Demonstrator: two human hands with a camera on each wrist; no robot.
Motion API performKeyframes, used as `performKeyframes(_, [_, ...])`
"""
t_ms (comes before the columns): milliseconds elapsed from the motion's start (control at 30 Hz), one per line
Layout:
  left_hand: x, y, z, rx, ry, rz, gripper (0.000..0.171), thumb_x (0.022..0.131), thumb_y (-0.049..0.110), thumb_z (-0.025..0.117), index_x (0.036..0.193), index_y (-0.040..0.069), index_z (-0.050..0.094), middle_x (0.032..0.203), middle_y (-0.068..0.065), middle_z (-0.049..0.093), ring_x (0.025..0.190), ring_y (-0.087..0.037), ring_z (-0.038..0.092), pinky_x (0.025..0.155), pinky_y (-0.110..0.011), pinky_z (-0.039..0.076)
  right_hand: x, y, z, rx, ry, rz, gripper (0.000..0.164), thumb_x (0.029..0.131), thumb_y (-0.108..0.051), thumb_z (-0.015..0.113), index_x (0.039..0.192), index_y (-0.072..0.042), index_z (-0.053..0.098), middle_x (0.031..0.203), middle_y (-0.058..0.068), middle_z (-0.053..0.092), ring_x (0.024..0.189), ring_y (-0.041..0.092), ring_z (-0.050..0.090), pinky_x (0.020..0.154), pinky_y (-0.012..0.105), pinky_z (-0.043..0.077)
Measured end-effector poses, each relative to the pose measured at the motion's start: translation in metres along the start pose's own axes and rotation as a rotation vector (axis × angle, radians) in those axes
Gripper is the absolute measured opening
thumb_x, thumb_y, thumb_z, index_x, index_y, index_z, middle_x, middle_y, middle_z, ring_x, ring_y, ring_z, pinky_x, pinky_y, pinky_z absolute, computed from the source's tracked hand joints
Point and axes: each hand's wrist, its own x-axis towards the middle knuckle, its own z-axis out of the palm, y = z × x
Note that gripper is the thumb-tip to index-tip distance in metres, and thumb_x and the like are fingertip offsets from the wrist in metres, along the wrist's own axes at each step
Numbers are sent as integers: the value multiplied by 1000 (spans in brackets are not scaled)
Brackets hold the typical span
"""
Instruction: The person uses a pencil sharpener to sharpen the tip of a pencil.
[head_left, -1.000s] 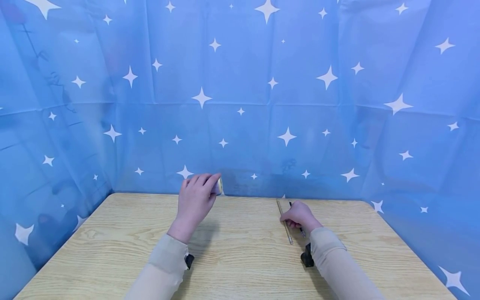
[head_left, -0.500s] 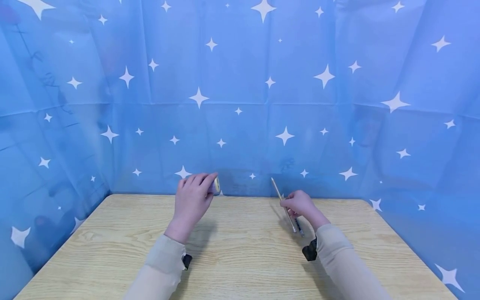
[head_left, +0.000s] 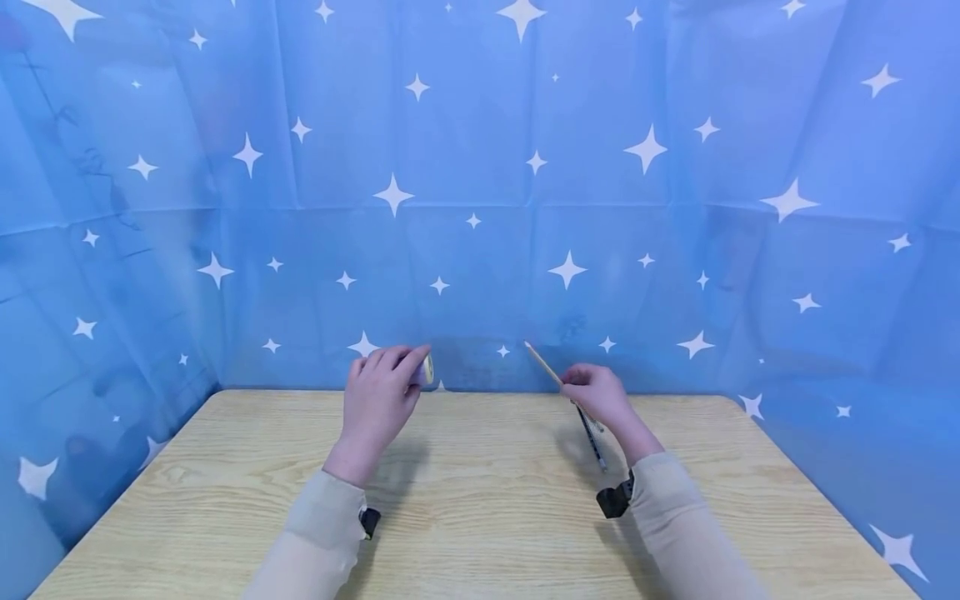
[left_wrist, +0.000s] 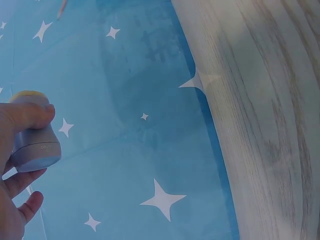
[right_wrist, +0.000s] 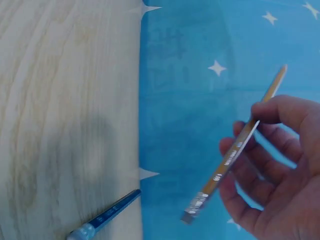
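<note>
My left hand (head_left: 378,400) grips a small lavender, waisted cylinder (left_wrist: 37,142) with a yellow end, above the table's far edge. In the left wrist view the thumb lies across its narrow part, with other fingers below it. My right hand (head_left: 603,396) pinches a yellow wooden pencil (right_wrist: 232,152) between thumb and fingers. The pencil is raised off the table, its pointed end up and to the left in the head view, its eraser end down. A dark pencil (head_left: 588,437) lies on the table below the right hand.
The light wood table (head_left: 480,500) ends at a far edge in front of a blue curtain (head_left: 480,125) with white stars. The curtain also stands along the left and right sides. Black wrist cameras (head_left: 615,500) sit by the sleeve cuffs.
My right hand has lifted the yellow pencil off the table, tilting its point up and leftward. The dark pencil stays on the table. The left hand keeps its hold, nearly still.
</note>
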Motion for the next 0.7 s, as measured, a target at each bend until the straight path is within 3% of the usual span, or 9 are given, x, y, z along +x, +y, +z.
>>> performKeyframes(267, [0, -1, 2, 3, 4, 9, 49, 81, 8, 75, 128, 19, 66, 111, -5, 66, 101, -31, 60, 79, -47, 43, -3, -11, 4, -45, 77, -144, 14, 91, -12, 65, 101, -4, 70, 87, 4, 67, 80, 21, 61, 68, 36, 50])
performKeyframes(533, [1, -1, 1, -4, -1, -16, 66, 76, 8, 80, 136, 18, 56, 114, -7, 66, 104, -30, 59, 80, -46, 44, -10, -28, 12, -119, 133, -265, 13, 90, -11, 66, 101, -9, 72, 89, 1, 65, 82, 20, 61, 71, 40, 51])
performKeyframes(700, [1, -1, 2, -8, -6, -37, 59, 74, 7, 81, 128, 12, 58, 114, -9, 67, 105, -28, 58, 83, -45, 43, -12, -36, 16, -202, 170, -320, 14, 90, -12, 67, 102, -10, 72, 94, 3, 66, 88, 22, 62, 76, 43, 51])
